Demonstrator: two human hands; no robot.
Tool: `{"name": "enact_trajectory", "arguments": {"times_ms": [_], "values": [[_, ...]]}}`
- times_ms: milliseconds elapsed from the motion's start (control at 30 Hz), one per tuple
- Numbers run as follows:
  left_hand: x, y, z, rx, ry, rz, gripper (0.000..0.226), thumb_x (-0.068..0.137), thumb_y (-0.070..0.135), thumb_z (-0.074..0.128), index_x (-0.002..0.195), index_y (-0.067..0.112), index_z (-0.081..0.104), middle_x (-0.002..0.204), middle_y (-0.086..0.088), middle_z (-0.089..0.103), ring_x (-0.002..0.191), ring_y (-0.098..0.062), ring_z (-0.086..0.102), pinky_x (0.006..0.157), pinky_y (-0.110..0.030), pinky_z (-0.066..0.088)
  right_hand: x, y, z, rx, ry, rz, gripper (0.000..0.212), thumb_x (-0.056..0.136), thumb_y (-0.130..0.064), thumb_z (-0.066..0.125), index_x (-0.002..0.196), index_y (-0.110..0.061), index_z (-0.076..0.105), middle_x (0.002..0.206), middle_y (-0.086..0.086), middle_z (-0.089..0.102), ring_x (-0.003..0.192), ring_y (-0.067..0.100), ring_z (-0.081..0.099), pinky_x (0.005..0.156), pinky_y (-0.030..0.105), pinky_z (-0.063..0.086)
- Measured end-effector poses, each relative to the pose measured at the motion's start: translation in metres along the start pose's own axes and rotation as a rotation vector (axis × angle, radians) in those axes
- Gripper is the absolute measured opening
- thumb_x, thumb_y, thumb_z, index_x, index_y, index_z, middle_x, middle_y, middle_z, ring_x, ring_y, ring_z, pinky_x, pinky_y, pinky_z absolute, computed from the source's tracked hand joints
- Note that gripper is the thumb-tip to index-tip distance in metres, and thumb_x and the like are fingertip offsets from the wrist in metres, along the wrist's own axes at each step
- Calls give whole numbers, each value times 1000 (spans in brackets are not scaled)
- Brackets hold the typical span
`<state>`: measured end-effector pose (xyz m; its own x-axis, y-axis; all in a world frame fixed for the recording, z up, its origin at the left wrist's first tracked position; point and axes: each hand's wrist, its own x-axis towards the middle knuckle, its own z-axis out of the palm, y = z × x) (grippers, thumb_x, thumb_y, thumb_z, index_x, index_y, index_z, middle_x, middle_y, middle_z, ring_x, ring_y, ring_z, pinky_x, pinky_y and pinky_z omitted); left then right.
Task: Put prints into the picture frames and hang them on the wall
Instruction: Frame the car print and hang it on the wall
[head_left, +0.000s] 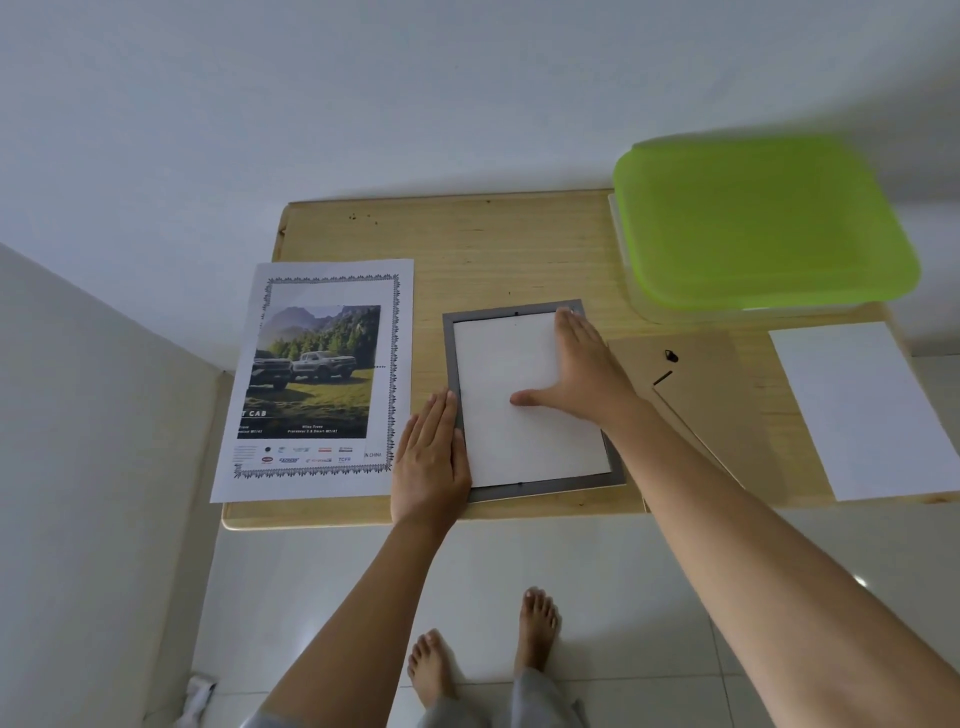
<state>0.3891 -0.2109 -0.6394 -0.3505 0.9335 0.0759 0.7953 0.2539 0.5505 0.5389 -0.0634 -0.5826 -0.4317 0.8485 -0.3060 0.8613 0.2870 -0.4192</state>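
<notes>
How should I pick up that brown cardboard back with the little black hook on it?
Grip the brown cardboard back by its right edge, coming from the right. It lies flat, with bare table there, while the right hand and forearm crowd its left side.

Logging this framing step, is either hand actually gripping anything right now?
No grip. The right hand presses flat on the white sheet in the grey frame; the left hand rests on its left edge.
</notes>
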Motion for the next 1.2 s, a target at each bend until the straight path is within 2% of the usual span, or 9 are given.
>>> {"name": "enact_trajectory", "arguments": {"times_ms": [100, 233, 333, 467, 600, 733, 867, 1067, 1200], "values": [[0, 0, 0, -1, 6, 3, 48, 94, 24, 31, 140, 16, 38, 146, 3, 39, 135, -3, 24, 113, -25, 16, 0, -2, 6, 8, -43, 26, 133, 59, -66, 71, 145, -4, -10, 156, 8, -10, 144, 19, -10, 116, 32, 1], [-1, 1, 0, 1, 17, 12, 47, 94, 24, 30, 139, 15, 39, 144, 1, 41, 136, -10, 32, 113, -29, 21, -2, -3, 9, 53, -26, 30, 132, 60, -62, 73, 145, -4, -10, 156, 8, -10, 144, 19, -9, 115, 30, 2], [-1, 2, 0, -1, 15, 7, 47, 93, 22, 32, 139, 14, 39, 145, 0, 41, 136, -9, 30, 114, -30, 20, -4, -5, 10, 91, -23, 27, 128, 63, -58, 74, 146, -3, -7, 156, 9, -8, 144, 20, -7, 115, 29, 2], [-1, 2, 0, -10, 16, 5, 47, 94, 23, 32, 139, 14, 39, 145, 0, 41, 135, -7, 27, 114, -30, 19, -7, -6, 14, 139, 12, -14, 115, 67, -50, 75, 146, -6, 5, 156, 9, 8, 144, 22, 7, 115, 33, 13], [0, 2, 0, -9, 9, -1, 47, 94, 24, 31, 139, 14, 39, 145, 0, 41, 135, -6, 26, 114, -29, 18, -10, -9, 11, 265, 74, 17, 104, 61, -40, 83, 142, -10, 24, 145, 8, 34, 133, 24, 30, 105, 34, 30], [-1, 2, -1, -10, -3, 0, 47, 93, 23, 33, 140, 14, 39, 145, 0, 40, 136, -8, 27, 114, -29, 17, -11, -8, 4, 365, 166, 108, 99, 55, -37, 87, 136, -9, 37, 135, 9, 40, 125, 24, 37, 99, 26, 30], [-1, 3, -2, -9, -17, -6, 49, 94, 25, 31, 140, 14, 37, 146, 1, 38, 136, -5, 23, 114, -27, 15, -20, -5, -4, 443, 177, 227, 96, 57, -40, 85, 137, -14, 39, 130, 8, 40, 121, 22, 39, 89, 22, 29], [-1, 5, -4, -17, -25, -9, 50, 93, 27, 31, 140, 13, 37, 146, 1, 37, 138, -9, 26, 115, -28, 16, -34, 2, -6, 626, 222, 301, 90, 52, -37, 88, 130, -16, 48, 125, 4, 53, 117, 21, 49, 93, 33, 45], [-1, 4, -5, -22, -30, -3, 50, 93, 26, 31, 140, 13, 38, 146, 0, 38, 138, -12, 28, 116, -33, 21, -50, 10, -1, 774, 223, 354, 88, 61, -27, 86, 136, -15, 43, 135, 2, 50, 124, 17, 47, 101, 35, 43]]}}
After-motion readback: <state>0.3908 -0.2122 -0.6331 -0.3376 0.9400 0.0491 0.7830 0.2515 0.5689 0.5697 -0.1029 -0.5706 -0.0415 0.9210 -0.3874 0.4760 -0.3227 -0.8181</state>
